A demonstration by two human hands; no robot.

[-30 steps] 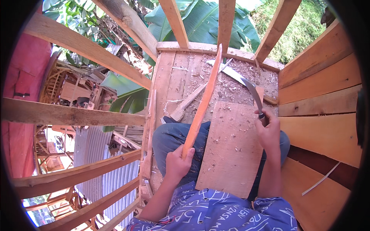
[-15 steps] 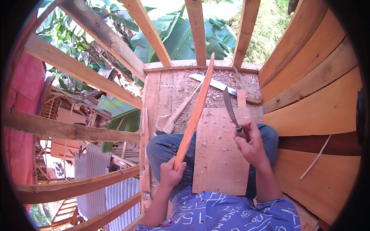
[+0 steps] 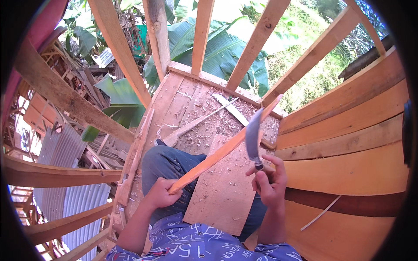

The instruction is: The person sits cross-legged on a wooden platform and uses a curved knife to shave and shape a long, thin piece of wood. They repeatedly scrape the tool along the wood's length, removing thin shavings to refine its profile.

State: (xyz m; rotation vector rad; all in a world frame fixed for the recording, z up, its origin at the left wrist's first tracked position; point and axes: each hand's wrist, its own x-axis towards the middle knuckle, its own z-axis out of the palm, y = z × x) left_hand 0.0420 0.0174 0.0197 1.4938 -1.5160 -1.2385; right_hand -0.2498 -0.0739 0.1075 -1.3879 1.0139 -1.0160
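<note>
My left hand is closed round the thick lower end of a long wooden stick, which tapers to a point toward the far right. In my right hand is a knife with a curved blade, held by its handle between thumb and fingers, some fingers raised. The blade stands up in front of the stick's far half; whether they touch I cannot tell. Across my lap lies a flat wooden board dotted with shavings.
A saw and a wooden piece with a thin shaft lie among shavings on the plank floor. Slatted rails stand ahead and left. A plank wall rises at right, with a thin pale strip against it.
The view has turned right. The stick has tilted over to the right, and the knife now crosses in front of it. Fingers of my right hand have lifted off the handle.
</note>
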